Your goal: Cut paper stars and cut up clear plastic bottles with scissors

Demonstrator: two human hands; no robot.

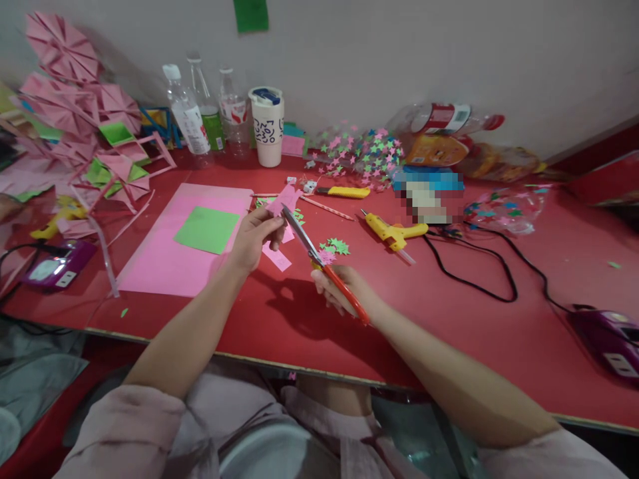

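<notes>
My left hand (257,236) pinches a small piece of pink paper (286,197) above the table. In my right hand (344,289) is a pair of scissors (344,291) with orange-red handles. The scissor blades point up and left, their tips close to the pink paper; whether they touch it I cannot tell. Beneath, a pink paper strip (277,258) lies on the red table. Small green paper stars (337,246) are heaped beside the scissors, with pink cut stars (327,256) next to them. More green pieces are partly hidden behind my left hand.
A green square (208,229) rests on a large pink sheet (160,249) at left. A yellow glue gun (394,233), a yellow utility knife (344,192) and a striped pencil (327,207) lie beyond my hands. Bottles, a white cup (268,133) and bagged stars (377,156) line the wall.
</notes>
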